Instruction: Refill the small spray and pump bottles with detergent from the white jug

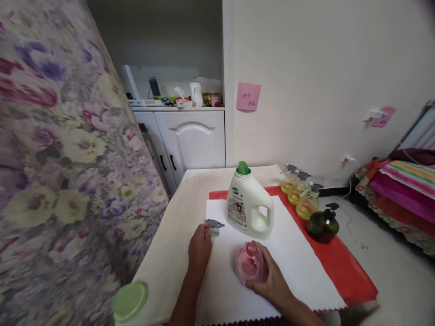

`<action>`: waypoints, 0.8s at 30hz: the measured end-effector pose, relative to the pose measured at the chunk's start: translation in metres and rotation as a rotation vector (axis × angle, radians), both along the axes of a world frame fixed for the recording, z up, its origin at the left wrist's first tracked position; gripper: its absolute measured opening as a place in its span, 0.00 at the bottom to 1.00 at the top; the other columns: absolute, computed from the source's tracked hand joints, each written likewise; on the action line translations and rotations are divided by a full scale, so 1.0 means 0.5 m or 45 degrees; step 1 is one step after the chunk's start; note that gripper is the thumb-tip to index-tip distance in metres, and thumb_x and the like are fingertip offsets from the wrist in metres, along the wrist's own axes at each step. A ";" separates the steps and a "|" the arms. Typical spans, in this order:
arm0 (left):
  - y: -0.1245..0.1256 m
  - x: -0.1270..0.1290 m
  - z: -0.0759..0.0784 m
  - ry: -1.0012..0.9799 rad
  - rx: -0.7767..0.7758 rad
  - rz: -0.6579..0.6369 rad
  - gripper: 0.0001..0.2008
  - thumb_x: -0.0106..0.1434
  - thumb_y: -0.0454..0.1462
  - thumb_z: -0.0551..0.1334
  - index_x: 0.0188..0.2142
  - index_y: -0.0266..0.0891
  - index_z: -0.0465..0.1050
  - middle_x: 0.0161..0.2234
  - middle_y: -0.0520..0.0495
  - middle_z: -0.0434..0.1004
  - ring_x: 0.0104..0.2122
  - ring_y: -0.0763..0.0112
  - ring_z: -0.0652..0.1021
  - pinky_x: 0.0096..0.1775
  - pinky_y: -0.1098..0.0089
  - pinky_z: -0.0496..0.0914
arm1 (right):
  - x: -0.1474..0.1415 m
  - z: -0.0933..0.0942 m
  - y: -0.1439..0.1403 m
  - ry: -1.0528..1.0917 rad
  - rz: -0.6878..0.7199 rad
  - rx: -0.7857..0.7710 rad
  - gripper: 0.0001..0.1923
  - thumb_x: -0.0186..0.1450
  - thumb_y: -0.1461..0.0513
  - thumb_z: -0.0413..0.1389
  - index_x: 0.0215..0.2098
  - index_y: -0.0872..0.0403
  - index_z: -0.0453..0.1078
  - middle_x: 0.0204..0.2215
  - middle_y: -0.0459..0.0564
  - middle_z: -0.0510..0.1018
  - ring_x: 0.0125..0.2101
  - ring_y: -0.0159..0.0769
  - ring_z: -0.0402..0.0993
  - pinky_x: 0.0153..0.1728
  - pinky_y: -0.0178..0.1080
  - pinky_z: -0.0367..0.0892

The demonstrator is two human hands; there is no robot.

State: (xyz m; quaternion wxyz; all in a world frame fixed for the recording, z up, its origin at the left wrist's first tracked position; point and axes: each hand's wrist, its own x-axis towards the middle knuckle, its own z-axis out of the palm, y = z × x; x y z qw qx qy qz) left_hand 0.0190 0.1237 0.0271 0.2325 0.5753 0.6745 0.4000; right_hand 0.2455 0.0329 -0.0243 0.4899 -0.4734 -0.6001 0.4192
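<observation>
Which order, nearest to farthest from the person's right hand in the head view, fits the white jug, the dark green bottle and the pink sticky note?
From the right hand:
1. White jug, just beyond it on the white sheet.
2. Dark green bottle, off to the right on the red mat.
3. Pink sticky note, up on the far wall.

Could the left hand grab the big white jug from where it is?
Probably yes. The left hand rests on the white sheet, holding a small grey sprayer head, and the white jug stands close beyond it with nothing between. It would need to drop the sprayer head first.
</observation>
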 end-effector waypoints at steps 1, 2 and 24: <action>-0.001 0.002 0.001 0.052 -0.018 0.016 0.10 0.59 0.38 0.55 0.37 0.39 0.71 0.38 0.40 0.80 0.40 0.55 0.78 0.42 0.59 0.68 | 0.001 0.001 -0.001 0.000 -0.008 0.015 0.47 0.45 0.69 0.64 0.60 0.47 0.53 0.59 0.53 0.65 0.60 0.49 0.59 0.62 0.51 0.53; -0.001 0.006 0.002 0.098 -0.037 0.032 0.09 0.59 0.38 0.55 0.37 0.39 0.71 0.38 0.40 0.79 0.41 0.55 0.78 0.42 0.60 0.67 | 0.002 0.002 -0.003 -0.002 -0.012 0.021 0.47 0.45 0.69 0.64 0.61 0.47 0.53 0.59 0.53 0.65 0.60 0.48 0.59 0.62 0.51 0.52; -0.014 -0.014 0.062 -0.115 -0.053 0.013 0.23 0.54 0.57 0.57 0.28 0.39 0.70 0.19 0.53 0.71 0.21 0.68 0.73 0.25 0.70 0.66 | -0.010 0.068 -0.001 0.080 -0.082 0.011 0.41 0.42 0.70 0.62 0.54 0.49 0.61 0.50 0.51 0.74 0.50 0.48 0.71 0.53 0.47 0.66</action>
